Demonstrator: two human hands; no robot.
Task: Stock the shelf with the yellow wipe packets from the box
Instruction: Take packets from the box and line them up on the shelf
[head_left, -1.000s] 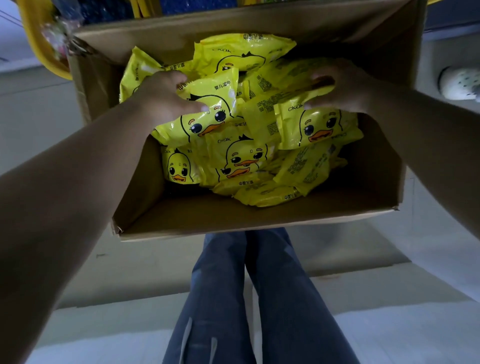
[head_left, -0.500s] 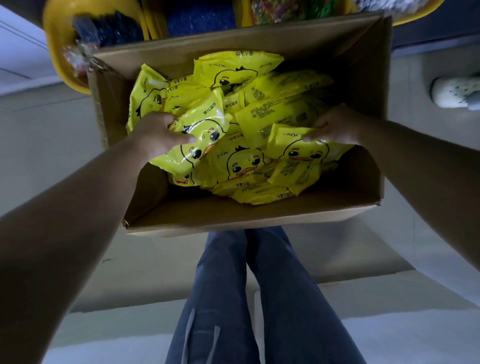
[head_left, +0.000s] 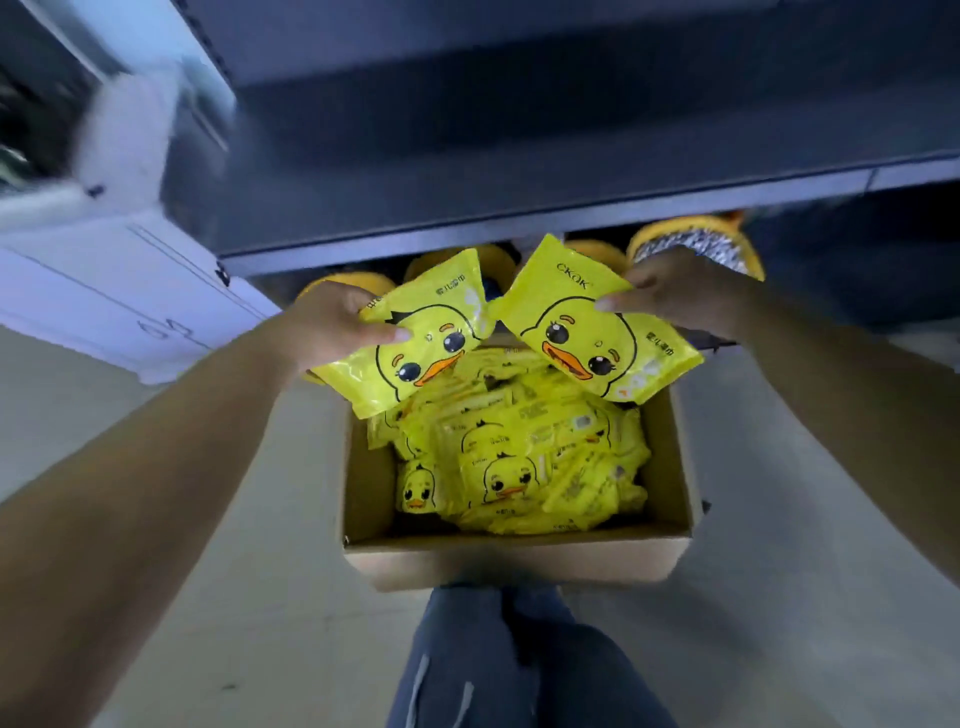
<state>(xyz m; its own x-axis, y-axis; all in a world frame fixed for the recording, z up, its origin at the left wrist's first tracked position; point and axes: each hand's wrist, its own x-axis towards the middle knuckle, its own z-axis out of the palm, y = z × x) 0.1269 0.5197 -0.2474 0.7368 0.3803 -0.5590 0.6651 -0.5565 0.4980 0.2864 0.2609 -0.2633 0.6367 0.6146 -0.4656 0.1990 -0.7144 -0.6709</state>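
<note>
My left hand (head_left: 332, 325) grips a yellow wipe packet (head_left: 415, 338) with a duck face, held above the far left corner of the cardboard box (head_left: 519, 561). My right hand (head_left: 675, 293) grips a second yellow duck packet (head_left: 587, 322) above the box's far right side. Both packets are lifted just below the front edge of the dark shelf (head_left: 467, 171). Several more yellow packets (head_left: 514, 457) lie piled inside the open box on the floor.
Yellow tubs (head_left: 696, 244) of goods sit under the dark shelf behind the box. A white cabinet (head_left: 119, 291) stands at the left. My legs in blue jeans (head_left: 498, 660) are right in front of the box on a grey floor.
Both hands have lifted one packet each out of the box, up toward the shelf. The view has tilted up, and the shelf now fills the top.
</note>
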